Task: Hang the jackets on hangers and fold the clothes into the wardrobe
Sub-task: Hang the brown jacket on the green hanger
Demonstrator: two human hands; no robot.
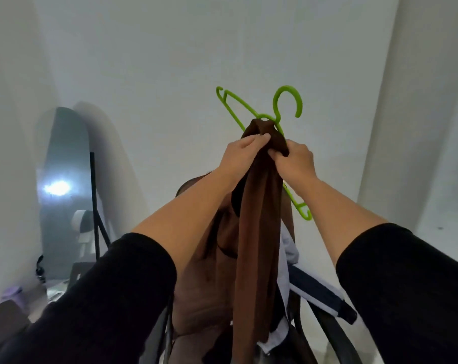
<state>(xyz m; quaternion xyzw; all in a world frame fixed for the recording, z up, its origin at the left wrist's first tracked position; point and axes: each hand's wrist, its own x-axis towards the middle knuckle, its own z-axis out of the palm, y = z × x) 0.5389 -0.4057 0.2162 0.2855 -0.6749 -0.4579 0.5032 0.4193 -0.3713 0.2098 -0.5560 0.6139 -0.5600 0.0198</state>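
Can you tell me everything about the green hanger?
The hanger is bright green and looks like plastic, with a round hook on top and small notched tips. It is tilted, held up before a white wall. A brown garment drapes over its middle, gripped by the left hand and right hand.

A home, likely a bedroom or dressing corner: plain white walls (170,48), an arched standing mirror (65,179) leaning at the far left, and a chair (314,324) near the middle draped with clothes (291,258).
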